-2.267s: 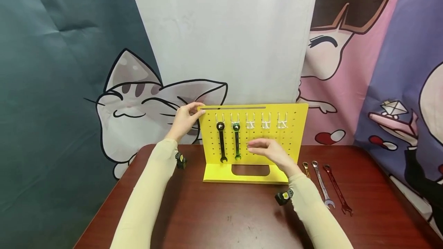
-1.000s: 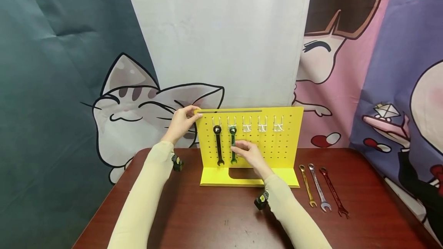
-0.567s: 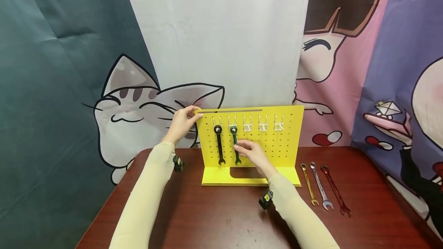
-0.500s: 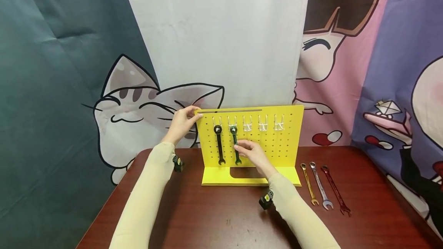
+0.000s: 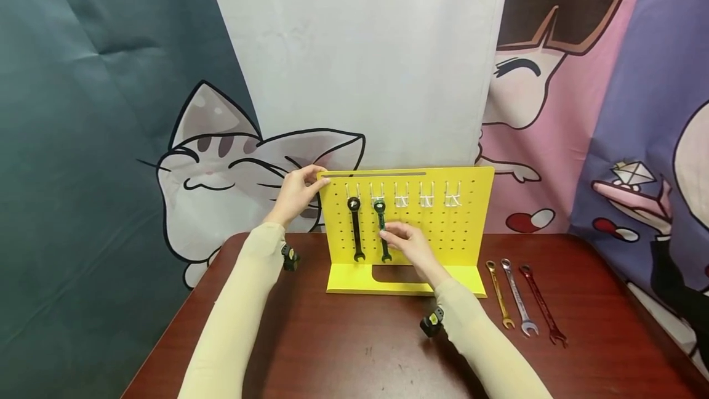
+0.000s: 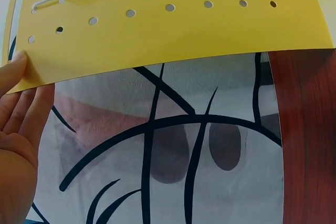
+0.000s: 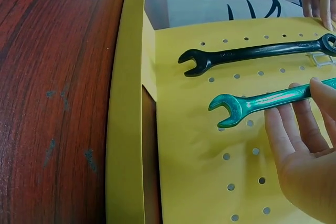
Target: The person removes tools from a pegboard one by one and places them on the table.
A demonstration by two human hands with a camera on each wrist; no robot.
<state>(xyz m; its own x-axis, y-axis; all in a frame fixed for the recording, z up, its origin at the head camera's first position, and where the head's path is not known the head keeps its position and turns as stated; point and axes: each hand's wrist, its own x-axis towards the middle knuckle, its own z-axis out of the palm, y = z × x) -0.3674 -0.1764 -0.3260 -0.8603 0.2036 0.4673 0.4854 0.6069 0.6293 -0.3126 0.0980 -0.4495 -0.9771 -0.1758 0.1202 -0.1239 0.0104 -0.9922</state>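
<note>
readable text: none | black wrench (image 7: 252, 54), upper right of right wrist view: faint shaft marks, illegible | wrist cameras (image 5: 289, 257), below centre, left and right, in head view: yellow patches (image 5: 434, 319), too small to read

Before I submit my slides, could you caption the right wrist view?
Right hand pinches a green combination wrench beside a black combination wrench in front of a yellow pegboard.

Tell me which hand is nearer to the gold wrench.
Right. The right hand pinches the green wrench, to the left of the gold wrench; the left hand, farther left, grips the upper left corner of the yellow pegboard.
</note>
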